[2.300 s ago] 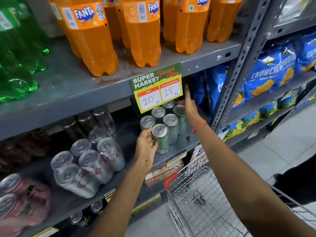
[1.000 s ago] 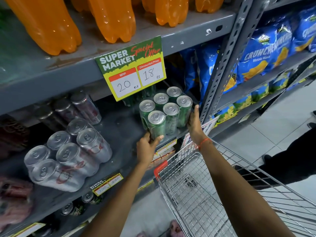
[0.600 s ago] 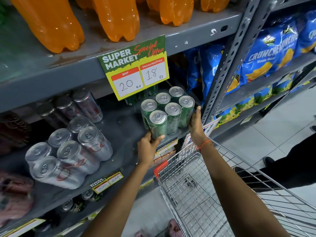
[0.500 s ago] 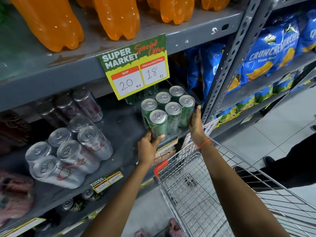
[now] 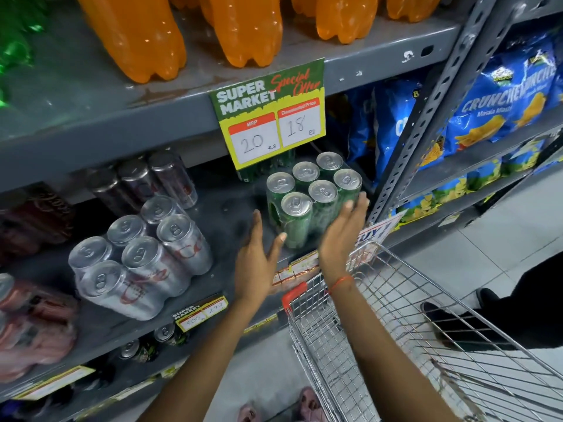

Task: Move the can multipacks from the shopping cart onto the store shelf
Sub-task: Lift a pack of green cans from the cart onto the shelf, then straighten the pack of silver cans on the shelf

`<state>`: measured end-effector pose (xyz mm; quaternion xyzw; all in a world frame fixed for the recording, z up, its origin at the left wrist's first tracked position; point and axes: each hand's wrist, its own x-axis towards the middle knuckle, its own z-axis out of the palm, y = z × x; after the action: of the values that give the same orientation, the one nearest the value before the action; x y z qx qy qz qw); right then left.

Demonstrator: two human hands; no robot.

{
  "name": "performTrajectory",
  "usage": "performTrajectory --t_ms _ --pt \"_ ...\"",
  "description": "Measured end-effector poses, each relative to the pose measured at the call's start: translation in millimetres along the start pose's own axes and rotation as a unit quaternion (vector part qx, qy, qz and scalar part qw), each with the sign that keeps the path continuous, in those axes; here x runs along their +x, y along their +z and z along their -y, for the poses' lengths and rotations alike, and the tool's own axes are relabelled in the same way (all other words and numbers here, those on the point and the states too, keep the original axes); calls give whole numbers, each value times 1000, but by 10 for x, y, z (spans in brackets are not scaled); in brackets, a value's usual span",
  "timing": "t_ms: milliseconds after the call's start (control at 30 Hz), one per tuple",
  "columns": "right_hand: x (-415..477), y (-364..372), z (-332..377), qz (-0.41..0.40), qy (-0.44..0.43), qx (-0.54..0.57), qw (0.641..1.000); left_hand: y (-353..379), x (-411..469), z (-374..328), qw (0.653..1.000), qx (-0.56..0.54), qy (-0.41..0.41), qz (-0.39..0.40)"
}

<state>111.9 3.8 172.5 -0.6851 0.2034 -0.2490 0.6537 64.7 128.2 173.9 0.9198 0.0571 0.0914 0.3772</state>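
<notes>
- Green can multipack [image 5: 310, 199] standing upright on the grey store shelf [image 5: 225, 208], six silver tops showing; just below the price sign [image 5: 271, 114] at 12 o'clock
- Left hand [image 5: 259, 257] at 7 o'clock of the pack, spread wide, holding nothing, thumb tip just beside the front can
- Right hand [image 5: 341, 233] at 5 o'clock, opened flat, fingertips by the pack's side; contact unclear
- Wire shopping cart [image 5: 396, 315] at 5 o'clock; silver multipack [image 5: 137, 257] at 9 o'clock
</notes>
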Motion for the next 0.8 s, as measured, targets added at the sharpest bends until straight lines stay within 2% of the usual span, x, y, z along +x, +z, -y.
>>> performTrajectory --t_ms 67,133,200,300,400,500,567,633,800 --pt "-332 115 134 46 -129 8 990 -254 -108 21 994 6 59 -97" --pt "-621 278 186 125 -211 11 969 -468 -178 116 978 22 91 -189" --pt "-855 469 228 184 -246 10 952 -649 -247 269 960 62 77 -260" --pt "-1145 758 169 251 -239 9 938 -885 -396 606 938 102 -15 -330" --pt "-1335 966 -98 347 -177 -36 921 -1028 -543 1045 934 81 -103 -332" --pt "-1454 1016 -266 443 -56 -46 894 -1011 -628 1387 943 -78 -137 -294" --pt "-1476 1031 -372 444 -25 -49 894 -977 -651 1531 932 -160 -189 -265" --pt "-1469 1045 -404 440 -19 -58 896 -953 -684 1613 928 -161 -225 -250" --pt "-1485 1067 -367 428 -15 -62 902 -1005 -708 1691 932 -166 -208 -246"
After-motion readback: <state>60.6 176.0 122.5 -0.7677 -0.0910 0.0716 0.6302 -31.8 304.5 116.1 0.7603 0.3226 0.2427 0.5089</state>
